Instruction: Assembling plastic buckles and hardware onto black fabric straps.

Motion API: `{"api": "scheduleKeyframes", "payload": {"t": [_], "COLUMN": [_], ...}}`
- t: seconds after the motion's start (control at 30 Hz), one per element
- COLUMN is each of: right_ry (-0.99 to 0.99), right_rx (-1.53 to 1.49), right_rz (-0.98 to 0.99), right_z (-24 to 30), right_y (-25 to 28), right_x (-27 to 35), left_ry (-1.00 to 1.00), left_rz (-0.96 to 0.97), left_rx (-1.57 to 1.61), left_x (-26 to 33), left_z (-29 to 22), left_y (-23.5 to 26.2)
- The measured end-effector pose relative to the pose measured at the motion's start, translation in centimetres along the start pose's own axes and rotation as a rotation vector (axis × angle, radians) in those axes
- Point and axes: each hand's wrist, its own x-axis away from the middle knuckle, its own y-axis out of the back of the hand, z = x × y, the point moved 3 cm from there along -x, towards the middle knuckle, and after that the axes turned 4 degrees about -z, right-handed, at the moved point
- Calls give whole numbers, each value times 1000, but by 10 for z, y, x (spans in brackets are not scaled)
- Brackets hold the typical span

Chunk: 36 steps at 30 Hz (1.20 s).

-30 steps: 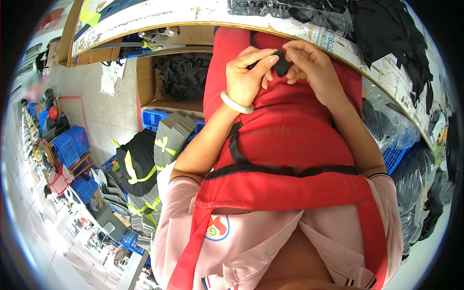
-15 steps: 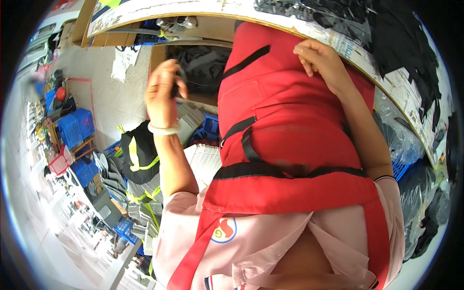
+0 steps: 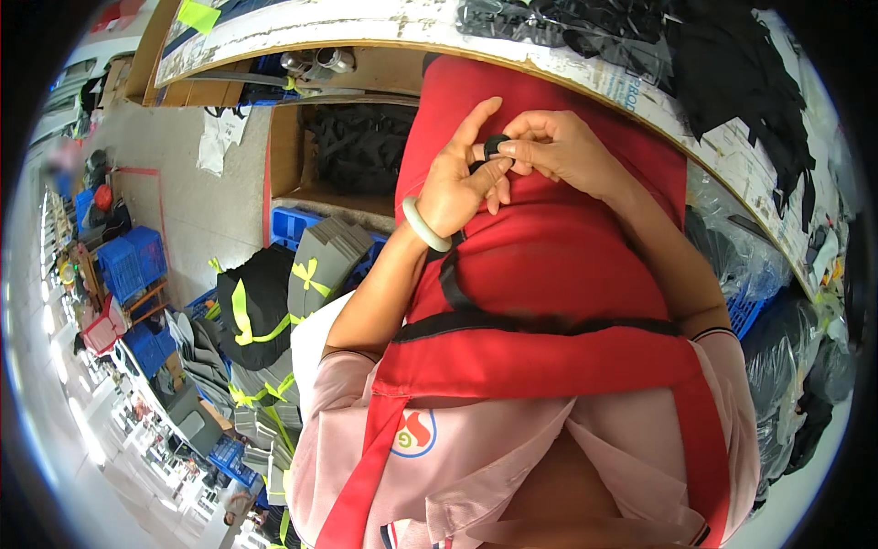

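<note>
A small black loop, perhaps of webbing strap [image 3: 495, 145], is pinched between my two hands above the lap of my red apron [image 3: 549, 265]. My left hand [image 3: 455, 178], with a pale bangle [image 3: 426, 225] on its wrist, grips the loop's lower left side between thumb and fingers, its index finger stretched up. From the right, my right hand [image 3: 562, 151] pinches the same piece with thumb and fingertips. The fingers partly cover the loop, so its full shape is hidden.
A worktable [image 3: 384, 35] bends round the far side, with black fabric pieces [image 3: 745, 87] on its right. Below it stands a cardboard box [image 3: 285, 151] of black pieces. Tied grey stacks [image 3: 325, 261] and a black bundle [image 3: 256, 297] lie left; plastic bags [image 3: 777, 366] sit right.
My left hand has come right from over the box, bringing the black piece over my lap. My right hand has moved slightly left and down and now pinches it too.
</note>
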Motion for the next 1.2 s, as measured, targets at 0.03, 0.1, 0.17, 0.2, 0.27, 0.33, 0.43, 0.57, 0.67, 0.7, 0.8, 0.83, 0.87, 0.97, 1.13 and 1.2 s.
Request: {"api": "scheduleKeyframes", "payload": {"t": [0.03,0.1,0.17,0.2,0.27,0.33,0.43,0.57,0.67,0.7,0.8,0.83,0.87,0.97,1.13,1.2], "right_ry": [-1,20,26,26,46,60,245,458,321,322,300,318,336,483,356,443], "right_rx": [4,-236,-248,-261,-176,-140,146,507,540,541,696,905,1106,1483,1493,1481], "right_rz": [-13,-75,-98,-106,-98,-114,-369,-935,-1208,-1215,-1196,-1115,-1020,-952,-941,-946], "right_z": [-1,-4,-9,-11,-14,-12,11,45,41,35,19,17,14,14,-7,-8], "right_y": [4,13,11,11,6,9,24,72,141,162,208,215,221,227,241,241], "right_x": [4,13,15,14,12,19,59,123,140,139,124,114,102,69,42,40], "left_ry": [3,3,43,89,108,76,105,78,120,134,141,153,150,180,208,205], "left_rz": [-4,-22,-101,-107,-175,-127,-94,-93,-78,-58,-53,-63,-63,-5,14,4], "left_rx": [70,187,303,343,405,401,490,474,433,432,396,364,360,290,231,265], "left_x": [-4,-15,-21,-25,-29,-36,-40,-42,-44,-45,-48,-48,-48,-43,-39,-39], "left_z": [0,2,10,12,13,17,18,28,34,36,36,36,36,35,36,38], "left_y": [-2,-3,-1,-1,-6,-6,-1,11,11,9,-6,-9,-11,-16,-17,-15]}}
